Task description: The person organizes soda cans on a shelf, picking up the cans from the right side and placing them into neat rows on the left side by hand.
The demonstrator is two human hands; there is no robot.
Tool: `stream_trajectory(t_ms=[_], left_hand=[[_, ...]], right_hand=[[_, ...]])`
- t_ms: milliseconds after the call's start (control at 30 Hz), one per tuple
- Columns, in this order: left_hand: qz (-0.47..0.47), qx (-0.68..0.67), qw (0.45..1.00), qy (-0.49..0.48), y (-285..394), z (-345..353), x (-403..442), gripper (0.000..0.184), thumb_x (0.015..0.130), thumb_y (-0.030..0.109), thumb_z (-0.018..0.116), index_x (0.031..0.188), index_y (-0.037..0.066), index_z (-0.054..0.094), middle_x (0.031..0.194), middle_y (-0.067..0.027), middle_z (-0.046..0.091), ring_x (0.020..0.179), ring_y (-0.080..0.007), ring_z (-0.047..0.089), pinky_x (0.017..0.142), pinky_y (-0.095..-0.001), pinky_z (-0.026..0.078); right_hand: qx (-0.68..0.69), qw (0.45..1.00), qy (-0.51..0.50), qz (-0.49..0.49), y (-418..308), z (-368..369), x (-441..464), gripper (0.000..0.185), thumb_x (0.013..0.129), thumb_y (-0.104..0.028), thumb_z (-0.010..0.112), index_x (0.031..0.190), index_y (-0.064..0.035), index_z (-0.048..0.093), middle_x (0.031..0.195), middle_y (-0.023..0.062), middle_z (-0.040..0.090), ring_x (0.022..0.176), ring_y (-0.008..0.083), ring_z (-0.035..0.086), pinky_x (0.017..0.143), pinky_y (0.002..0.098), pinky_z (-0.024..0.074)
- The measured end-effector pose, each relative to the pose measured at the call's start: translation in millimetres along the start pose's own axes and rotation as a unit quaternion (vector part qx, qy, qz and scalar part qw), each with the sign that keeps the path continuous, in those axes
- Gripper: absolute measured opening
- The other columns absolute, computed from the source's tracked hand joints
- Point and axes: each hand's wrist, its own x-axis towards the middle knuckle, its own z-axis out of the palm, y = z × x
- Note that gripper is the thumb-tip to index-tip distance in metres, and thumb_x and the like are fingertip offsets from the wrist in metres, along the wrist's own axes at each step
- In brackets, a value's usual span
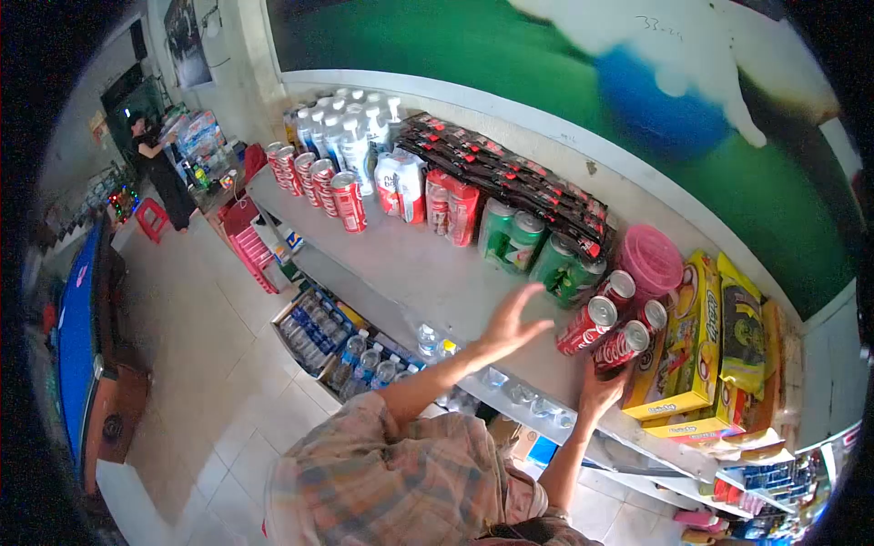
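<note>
A red can point(623, 348) is being held low by the right hand point(602, 391), on the right part of the shelf point(410, 264); the fingers are partly being hidden. The left hand point(514, 325) is being held wide and empty. Already a row of red cans point(324, 188) is being seen farther left, while three more cans point(584, 329) are being grouped here; the handling seems only partly done. The held can's lid is being pointed upward, its long axis nearly upright.

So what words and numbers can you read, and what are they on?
"Coca-Cola", partly turned away: the row of red cans.
"33", then unclear marks: handwriting on the wall picture.
Too blurred or small to read: the yellow boxes, green cans and black packets.
Only partly showing: white letters on the can cluster by the right hand.
</note>
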Motion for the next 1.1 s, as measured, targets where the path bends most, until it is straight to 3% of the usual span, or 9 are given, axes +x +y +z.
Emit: stream_trajectory(t_ms=[167, 333, 467, 533, 633, 667, 700, 967, 1100], left_hand=[[-0.033, 0.122, 0.946, 0.300, -65, -128, 23, 0.061, 0.076, 0.017, 0.069, 0.126, 0.002, 0.038, 0.126, -0.0131, 0.042, 0.117, -0.0242, 0.040, 0.098, -0.0355, 0.032], [-0.043, 0.257, 0.868, 0.422, -142, -259, 37, 0.077, 0.066, 0.018, 0.076, 0.127, -0.003, 0.033, 0.127, -0.0176, 0.038, 0.116, -0.0288, 0.040, 0.097, -0.0382, 0.034], [-0.055, 0.272, 0.880, 0.385, -159, -298, 46, 0.082, 0.061, 0.019, 0.079, 0.126, -0.003, 0.035, 0.123, -0.0186, 0.043, 0.114, -0.0301, 0.043, 0.096, -0.0391, 0.034], [-0.115, 0.112, 0.929, 0.335, -174, -305, 50, 0.079, 0.060, 0.017, 0.079, 0.125, -0.003, 0.037, 0.120, -0.0175, 0.047, 0.110, -0.0281, 0.047, 0.094, -0.0382, 0.036], [-0.051, 0.190, 0.915, 0.353, -209, -308, 54, 0.078, 0.060, 0.017, 0.079, 0.124, 0.000, 0.039, 0.116, -0.0148, 0.051, 0.103, -0.0250, 0.051, 0.089, -0.0364, 0.040], [-0.161, 0.040, 0.943, 0.288, -239, -321, 51, 0.074, 0.061, 0.016, 0.079, 0.124, 0.002, 0.040, 0.108, -0.0112, 0.055, 0.096, -0.0221, 0.055, 0.085, -0.0344, 0.043], [-0.161, 0.032, 0.946, 0.278, -236, -319, 53, 0.074, 0.061, 0.016, 0.079, 0.124, 0.002, 0.040, 0.108, -0.0112, 0.055, 0.096, -0.0221, 0.055, 0.085, -0.0344, 0.043], [-0.196, -0.134, 0.964, 0.123, -97, -214, 24, 0.045, 0.073, 0.002, 0.069, 0.112, 0.006, 0.048, 0.100, -0.0055, 0.058, 0.083, -0.0129, 0.059, 0.074, -0.0297, 0.050], [-0.217, -0.188, 0.955, -0.074, -44, -125, 16, 0.048, 0.070, 0.006, 0.073, 0.111, 0.005, 0.048, 0.094, -0.0057, 0.061, 0.084, -0.0138, 0.060, 0.073, -0.0295, 0.052]], right_hand=[[-0.003, 1.000, 0.009, -0.002, 7, 2, -9, 0.080, 0.063, -0.024, 0.077, 0.127, 0.0004, 0.036, 0.120, 0.0216, 0.048, 0.112, 0.0320, 0.047, 0.096, 0.0397, 0.0358], [0.019, 0.997, 0.057, -0.056, 24, 7, -12, 0.076, 0.065, -0.019, 0.077, 0.126, 0.0008, 0.036, 0.116, 0.0202, 0.049, 0.107, 0.0290, 0.049, 0.093, 0.0373, 0.0390], [-0.010, 0.996, 0.069, -0.062, 12, 9, -16, 0.076, 0.065, -0.020, 0.077, 0.126, 0.0010, 0.036, 0.116, 0.0202, 0.049, 0.106, 0.0297, 0.050, 0.092, 0.0374, 0.0396], [0.010, 0.996, 0.061, -0.057, 12, 10, -17, 0.077, 0.065, -0.022, 0.077, 0.126, 0.0007, 0.036, 0.116, 0.0206, 0.050, 0.104, 0.0306, 0.051, 0.090, 0.0374, 0.0409], [-0.004, 0.999, 0.050, -0.018, 4, 9, -20, 0.079, 0.066, -0.024, 0.075, 0.129, -0.0014, 0.034, 0.122, 0.0218, 0.046, 0.111, 0.0338, 0.048, 0.095, 0.0398, 0.0372], [0.012, 0.998, 0.055, -0.015, 3, 9, -19, 0.077, 0.066, -0.023, 0.075, 0.129, -0.0021, 0.035, 0.121, 0.0215, 0.047, 0.109, 0.0329, 0.049, 0.093, 0.0396, 0.0386], [-0.006, 0.998, 0.065, -0.023, 7, 11, -19, 0.075, 0.066, -0.023, 0.075, 0.128, -0.0030, 0.037, 0.120, 0.0214, 0.048, 0.108, 0.0332, 0.050, 0.092, 0.0396, 0.0395], [-0.001, 0.999, 0.052, -0.015, 9, 10, -22, 0.069, 0.065, -0.012, 0.074, 0.123, 0.0012, 0.040, 0.109, 0.0182, 0.055, 0.100, 0.0274, 0.055, 0.089, 0.0358, 0.0420], [-0.023, 0.999, 0.045, -0.003, 14, 10, -24, 0.072, 0.065, -0.021, 0.073, 0.122, 0.0040, 0.037, 0.113, 0.0235, 0.048, 0.103, 0.0392, 0.047, 0.091, 0.0424, 0.0377]])
